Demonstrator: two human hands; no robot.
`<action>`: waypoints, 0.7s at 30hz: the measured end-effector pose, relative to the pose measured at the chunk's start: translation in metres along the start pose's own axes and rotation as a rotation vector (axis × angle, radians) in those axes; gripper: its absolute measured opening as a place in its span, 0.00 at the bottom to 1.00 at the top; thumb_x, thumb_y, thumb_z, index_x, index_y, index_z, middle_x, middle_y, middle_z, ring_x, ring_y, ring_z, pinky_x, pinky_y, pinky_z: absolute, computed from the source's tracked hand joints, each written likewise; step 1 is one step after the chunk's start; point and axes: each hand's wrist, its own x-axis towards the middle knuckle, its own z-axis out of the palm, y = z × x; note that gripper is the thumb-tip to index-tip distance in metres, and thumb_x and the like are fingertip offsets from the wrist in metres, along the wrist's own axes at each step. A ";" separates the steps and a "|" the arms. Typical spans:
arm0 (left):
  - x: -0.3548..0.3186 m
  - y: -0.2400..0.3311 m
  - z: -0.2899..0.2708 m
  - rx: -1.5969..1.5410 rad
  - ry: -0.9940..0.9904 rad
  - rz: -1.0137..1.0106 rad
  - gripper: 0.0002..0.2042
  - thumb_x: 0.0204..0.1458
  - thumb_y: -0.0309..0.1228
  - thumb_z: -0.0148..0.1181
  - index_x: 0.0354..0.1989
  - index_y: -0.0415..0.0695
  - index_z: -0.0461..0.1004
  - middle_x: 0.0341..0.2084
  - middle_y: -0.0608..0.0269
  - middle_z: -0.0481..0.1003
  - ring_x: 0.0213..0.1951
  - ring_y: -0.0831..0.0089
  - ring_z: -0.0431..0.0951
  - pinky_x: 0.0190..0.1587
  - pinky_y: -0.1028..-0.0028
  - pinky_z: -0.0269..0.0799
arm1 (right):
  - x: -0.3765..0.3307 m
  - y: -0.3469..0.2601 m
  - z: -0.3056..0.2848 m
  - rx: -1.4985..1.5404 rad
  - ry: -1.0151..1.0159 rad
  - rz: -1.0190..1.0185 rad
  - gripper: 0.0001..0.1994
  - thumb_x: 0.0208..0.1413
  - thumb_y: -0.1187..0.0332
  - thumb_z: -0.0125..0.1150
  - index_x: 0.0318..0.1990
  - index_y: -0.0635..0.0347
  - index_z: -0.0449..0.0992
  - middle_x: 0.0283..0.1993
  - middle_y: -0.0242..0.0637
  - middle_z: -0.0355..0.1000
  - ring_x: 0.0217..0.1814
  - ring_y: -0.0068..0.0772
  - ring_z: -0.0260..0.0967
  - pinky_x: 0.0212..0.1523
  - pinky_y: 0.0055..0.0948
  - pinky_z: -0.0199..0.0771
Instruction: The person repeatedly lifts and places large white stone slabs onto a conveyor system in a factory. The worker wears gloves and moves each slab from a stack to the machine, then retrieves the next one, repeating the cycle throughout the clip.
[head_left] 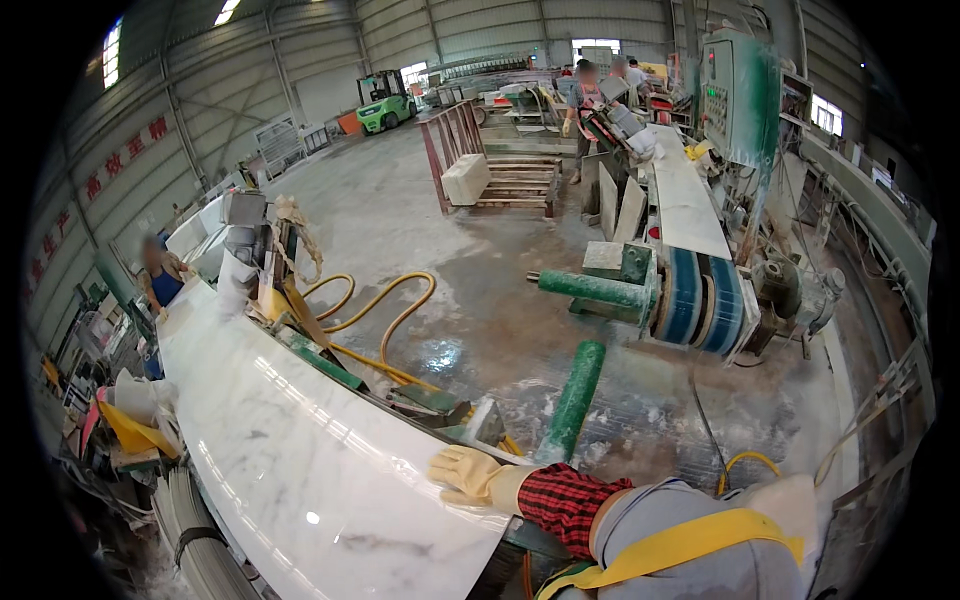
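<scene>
My right hand (468, 474), in a cream rubber glove, lies on the near right edge of a long polished white stone slab (290, 440) with grey veining. The fingers are stretched out and the hand looks open, holding nothing. A red and black checked sleeve (572, 500) covers the forearm, below a grey shirt and a yellow strap (690, 550). My left hand is out of view. Just past the slab's edge, close to my right hand, stand a small pale stone block (485, 422) and a green cylinder (575, 400).
A yellow hose (390, 330) loops across the wet floor. To the right, blue belt rollers (700, 300) carry another pale slab (688, 190) beneath a green control cabinet (738, 95). Other people (163, 275) work at the far left and far back. A green forklift (385, 105) stands behind.
</scene>
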 end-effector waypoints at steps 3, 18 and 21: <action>0.001 0.002 -0.002 -0.018 -0.013 -0.038 0.24 0.75 0.41 0.50 0.71 0.39 0.73 0.71 0.38 0.71 0.73 0.40 0.67 0.74 0.45 0.62 | 0.004 0.002 -0.002 0.027 0.029 -0.003 0.22 0.61 0.57 0.65 0.58 0.61 0.78 0.59 0.47 0.76 0.64 0.52 0.72 0.72 0.48 0.67; -0.005 0.012 -0.019 -0.052 -0.016 -0.071 0.26 0.75 0.43 0.50 0.70 0.37 0.74 0.70 0.38 0.71 0.72 0.40 0.68 0.74 0.46 0.61 | 0.003 -0.002 -0.005 0.059 -0.053 0.076 0.22 0.61 0.59 0.65 0.59 0.60 0.76 0.61 0.48 0.75 0.66 0.54 0.71 0.72 0.51 0.69; -0.001 0.024 -0.032 -0.079 -0.009 -0.054 0.25 0.74 0.42 0.51 0.68 0.34 0.75 0.69 0.37 0.72 0.71 0.38 0.69 0.75 0.46 0.61 | 0.002 -0.002 -0.006 0.026 -0.032 0.089 0.21 0.59 0.60 0.66 0.57 0.60 0.77 0.60 0.48 0.76 0.66 0.54 0.72 0.71 0.50 0.70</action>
